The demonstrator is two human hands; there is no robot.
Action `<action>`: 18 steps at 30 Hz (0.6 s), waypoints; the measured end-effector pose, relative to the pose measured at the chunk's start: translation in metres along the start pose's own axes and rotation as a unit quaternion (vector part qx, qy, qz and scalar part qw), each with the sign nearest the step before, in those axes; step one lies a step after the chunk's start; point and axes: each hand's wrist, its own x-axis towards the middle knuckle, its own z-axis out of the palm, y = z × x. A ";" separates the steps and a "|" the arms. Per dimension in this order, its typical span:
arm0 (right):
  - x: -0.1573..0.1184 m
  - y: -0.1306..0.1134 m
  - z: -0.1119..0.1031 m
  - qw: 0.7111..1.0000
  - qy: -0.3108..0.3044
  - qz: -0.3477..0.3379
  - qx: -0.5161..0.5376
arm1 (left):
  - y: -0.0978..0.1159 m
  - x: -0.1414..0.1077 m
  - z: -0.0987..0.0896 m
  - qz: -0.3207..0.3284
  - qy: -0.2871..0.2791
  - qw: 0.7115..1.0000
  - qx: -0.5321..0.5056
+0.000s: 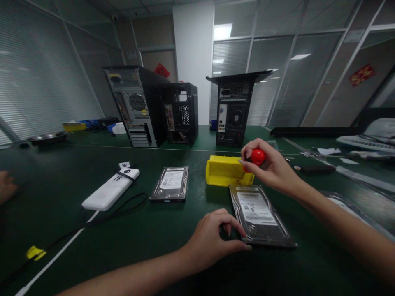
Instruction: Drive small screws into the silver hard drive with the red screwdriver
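A hard drive point(259, 213) with a white label lies flat on the green table in front of me. At its near left corner, my left hand point(212, 234) pinches the edge between thumb and forefinger. My right hand point(271, 164) is closed around a screwdriver with a red, rounded handle point(258, 157), held above the drive's far end. Its shaft is mostly hidden by my fingers. Just behind the drive is a yellow plastic bin point(212, 174) with its opening facing me. A second hard drive point(171, 183) lies to the left, untouched.
A white power bank point(111, 190) with a cable lies at left. Three computer cases point(138, 107) stand at the back. Another person's hand point(6, 187) shows at the left edge. Clear plastic packaging point(348, 205) and a dark bar-shaped object point(317, 169) lie on the right.
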 end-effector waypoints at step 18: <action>-0.001 0.005 0.001 1.000 0.004 0.009 0.010 | -0.001 -0.001 0.000 -0.001 -0.003 1.000 -0.008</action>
